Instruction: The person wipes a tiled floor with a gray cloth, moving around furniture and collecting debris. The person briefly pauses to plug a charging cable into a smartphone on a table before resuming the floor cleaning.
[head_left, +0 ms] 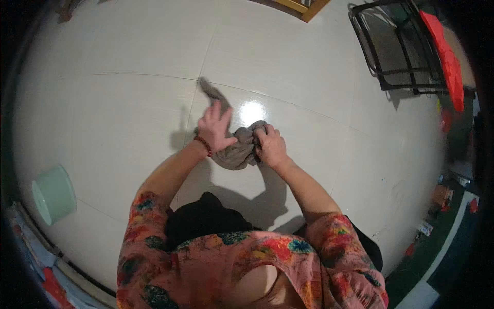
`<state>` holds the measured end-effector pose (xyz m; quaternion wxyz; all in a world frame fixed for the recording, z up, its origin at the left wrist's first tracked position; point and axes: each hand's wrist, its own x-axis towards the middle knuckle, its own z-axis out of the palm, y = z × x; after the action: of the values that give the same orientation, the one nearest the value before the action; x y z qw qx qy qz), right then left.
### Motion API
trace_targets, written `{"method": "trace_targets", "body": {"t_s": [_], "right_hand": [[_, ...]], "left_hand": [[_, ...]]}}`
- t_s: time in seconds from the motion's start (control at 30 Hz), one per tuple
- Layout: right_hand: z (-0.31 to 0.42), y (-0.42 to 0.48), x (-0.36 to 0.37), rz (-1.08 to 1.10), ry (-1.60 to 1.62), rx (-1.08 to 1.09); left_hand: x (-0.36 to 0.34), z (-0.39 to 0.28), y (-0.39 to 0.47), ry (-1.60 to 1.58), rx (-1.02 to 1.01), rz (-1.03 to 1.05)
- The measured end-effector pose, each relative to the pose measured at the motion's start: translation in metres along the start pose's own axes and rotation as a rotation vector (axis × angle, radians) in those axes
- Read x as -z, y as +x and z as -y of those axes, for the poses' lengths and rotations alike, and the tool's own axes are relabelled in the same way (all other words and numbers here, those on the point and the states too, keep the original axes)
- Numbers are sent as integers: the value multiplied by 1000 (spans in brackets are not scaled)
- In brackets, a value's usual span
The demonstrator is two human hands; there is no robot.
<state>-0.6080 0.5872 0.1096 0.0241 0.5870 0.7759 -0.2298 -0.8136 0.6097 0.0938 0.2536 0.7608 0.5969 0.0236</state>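
Observation:
A bunched grey-brown cloth [235,154] lies before me on the pale tiled floor [146,104], its narrow end stretching up and to the left. My left hand [216,127], with a red bead bracelet at the wrist, is spread over the cloth's left part, fingers apart and slightly blurred. Whether it presses on the cloth or hovers just above cannot be told. At the cloth's right side, my right hand [272,145] has its fingers curled onto a gathered fold.
A pale green round container [56,195] is on the floor at the left. At the upper right stands a black metal frame [409,69] with a red cloth [444,58] beside it. A wooden furniture corner [308,13] shows at the top. Assorted items line the right edge.

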Motion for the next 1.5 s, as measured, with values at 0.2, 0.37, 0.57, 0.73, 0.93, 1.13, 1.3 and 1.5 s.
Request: {"method": "trace_targets", "body": {"t_s": [0.2,0.37,0.57,0.73,0.93,1.13,1.3,1.5], "right_hand": [[-71,-6,27,40,-118,-161],[-118,-27,48,12,78,-272],[-130,-39,48,70,242,-226],[-145,-38,48,-20,329,-161],[-145,-25,58,72,366,-274],[-126,-12,97,-43,803,-301],[-8,37,113,-59,937,-140],[128,136,36,31,487,124]], "left_hand": [[4,-69,42,148,-305,370],[59,-107,52,207,-353,173],[156,-182,27,421,-183,196],[155,-194,24,258,-350,51],[74,-92,68,99,-189,-204],[72,-23,77,-512,75,-51],[88,80,31,-536,85,-685],[91,242,-47,-220,714,-1171]]}}
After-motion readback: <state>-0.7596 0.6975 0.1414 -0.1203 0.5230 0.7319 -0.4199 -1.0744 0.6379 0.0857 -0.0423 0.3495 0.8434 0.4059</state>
